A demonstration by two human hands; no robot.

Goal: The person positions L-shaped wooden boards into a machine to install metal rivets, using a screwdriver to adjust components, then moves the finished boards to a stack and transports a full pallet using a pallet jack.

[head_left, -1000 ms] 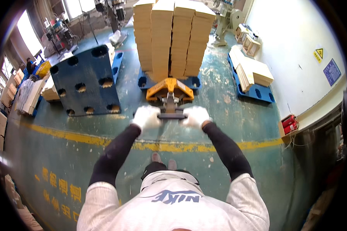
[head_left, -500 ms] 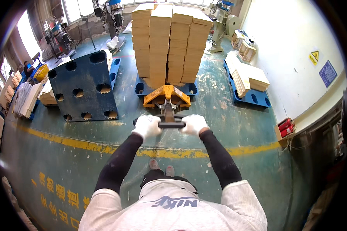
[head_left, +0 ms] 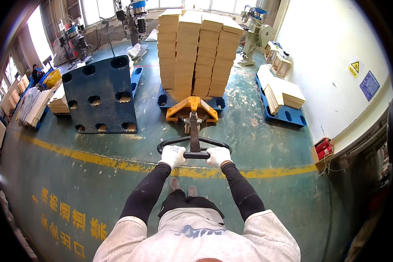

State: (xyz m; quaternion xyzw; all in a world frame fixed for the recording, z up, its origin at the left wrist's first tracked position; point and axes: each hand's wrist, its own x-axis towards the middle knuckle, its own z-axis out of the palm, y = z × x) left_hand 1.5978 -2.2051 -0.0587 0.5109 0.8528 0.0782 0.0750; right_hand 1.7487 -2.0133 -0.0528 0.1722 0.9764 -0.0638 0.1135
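In a white glove, my left hand [head_left: 173,156] is closed around the left part of a black loop handle [head_left: 196,155]. My right hand [head_left: 218,157], gloved the same way, grips its right part. A steel shaft joins this handle to a yellow pallet jack [head_left: 191,104] in front of me. The jack's body stands against a blue plastic pallet [head_left: 163,99]; its forks are hidden beneath. Tall, close-set columns of flat pale wooden boards [head_left: 185,56] rest on that pallet.
A dark blue pallet [head_left: 101,97] stands on edge at the left. Right, another blue pallet [head_left: 288,116] carries boards [head_left: 288,94] near the white wall. Red extinguishers [head_left: 323,148] sit by the wall. Machines [head_left: 137,19] stand behind; a seated person [head_left: 37,72] is far left.
Both hands have drawn the handle down toward me, and its loop now lies more level. My arms are bent closer in. The loaded pallet shows little movement beyond the view's slight shift.
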